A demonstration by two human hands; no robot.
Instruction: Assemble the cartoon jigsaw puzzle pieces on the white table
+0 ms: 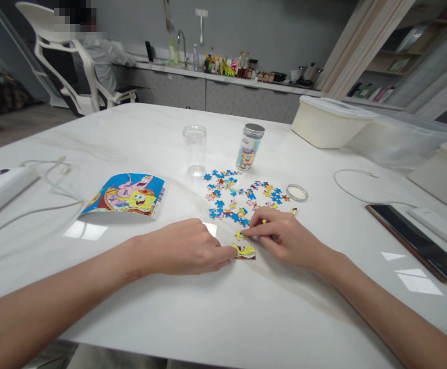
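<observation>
- I am recording the left hand (pixel 185 251) as lying low on the surface (pixel 223 318), fingers loosely curled and gripping nothing; its index fingertip is touching the left edge of the joined pieces (pixel 245 251).
- I am noting the right hand (pixel 285 238) with its fingers narrowed to a pinch, the tips closing on a small yellow piece (pixel 240 235) just above the joined pieces. I cannot tell whether that piece is lifting clear of the surface.
- The joined pieces are sitting between the two hands, near the front middle of the surface.
- Loose pieces (pixel 242 197) are lying scattered just beyond the right hand, some touching its knuckles.
- Behind the scatter, a clear cup (pixel 195 149) and a lidded jar (pixel 250 147) are standing upright, apart from each other; a round lid (pixel 297 192) is lying flat to the right of the scatter.
- A picture card (pixel 127 195) is lying to the left, beyond the left forearm.
- A dark phone (pixel 419 241) is resting near the right edge, and a white tub (pixel 329 123) is standing at the far right.
- I am finding bare surface open in front of both hands, down to the near edge.
</observation>
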